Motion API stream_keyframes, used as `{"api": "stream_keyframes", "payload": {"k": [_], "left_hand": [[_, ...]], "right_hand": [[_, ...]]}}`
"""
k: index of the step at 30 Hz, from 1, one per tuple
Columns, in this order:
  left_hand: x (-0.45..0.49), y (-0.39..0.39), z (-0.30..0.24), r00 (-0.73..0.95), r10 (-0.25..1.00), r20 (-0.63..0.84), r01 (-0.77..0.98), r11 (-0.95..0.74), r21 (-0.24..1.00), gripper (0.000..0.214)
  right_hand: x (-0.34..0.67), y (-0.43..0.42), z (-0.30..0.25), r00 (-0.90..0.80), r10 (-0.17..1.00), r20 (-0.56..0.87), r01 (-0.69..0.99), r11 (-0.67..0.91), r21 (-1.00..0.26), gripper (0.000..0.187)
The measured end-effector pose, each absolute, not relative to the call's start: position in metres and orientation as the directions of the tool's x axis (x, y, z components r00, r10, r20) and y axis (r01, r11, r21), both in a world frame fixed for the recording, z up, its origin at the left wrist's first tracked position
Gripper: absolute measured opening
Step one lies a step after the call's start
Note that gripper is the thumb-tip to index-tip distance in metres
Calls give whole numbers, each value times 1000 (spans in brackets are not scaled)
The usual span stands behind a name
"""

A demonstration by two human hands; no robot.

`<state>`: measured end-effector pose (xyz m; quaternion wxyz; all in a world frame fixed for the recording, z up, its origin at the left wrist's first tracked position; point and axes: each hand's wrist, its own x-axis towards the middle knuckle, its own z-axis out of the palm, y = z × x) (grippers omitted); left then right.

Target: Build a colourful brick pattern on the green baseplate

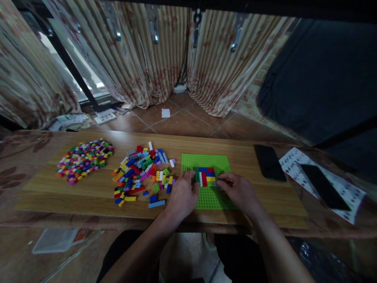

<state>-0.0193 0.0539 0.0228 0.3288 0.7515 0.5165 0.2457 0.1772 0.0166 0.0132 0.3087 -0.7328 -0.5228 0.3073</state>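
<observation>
Head view: apparently building up the coloured brick block on the middle of the green baseplate. Left hand over the baseplate's left edge, thumb and fingers parted beside the block, perhaps steadying it. Right hand over the baseplate's right edge, fingertips narrow near a small purple brick; cannot tell if gripping it. Seems to call next for aligning that brick, then pressing squarely onto the baseplate.

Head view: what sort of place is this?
Probably a room in a home: long patterned curtains hang at the back, the floor is tiled, and toy bricks lie on a wooden board.
</observation>
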Motion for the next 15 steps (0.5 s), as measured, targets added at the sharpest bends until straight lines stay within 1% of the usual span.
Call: {"api": "stream_keyframes", "payload": {"k": [3,7,11,15], "left_hand": [[-19,54,23,346,938,28,604,-246,758,30],[-19,55,23,348,937,19,604,-240,760,31],[-19,55,22,358,934,16,604,-245,759,31],[-19,55,22,358,933,23,604,-251,757,30]], "right_hand": [[178,19,13,276,954,-114,616,-267,-741,22],[174,21,16,311,947,-77,647,-270,-713,18],[172,24,17,344,933,-102,649,-315,-693,19],[172,25,16,344,932,-116,634,-321,-704,19]]}}
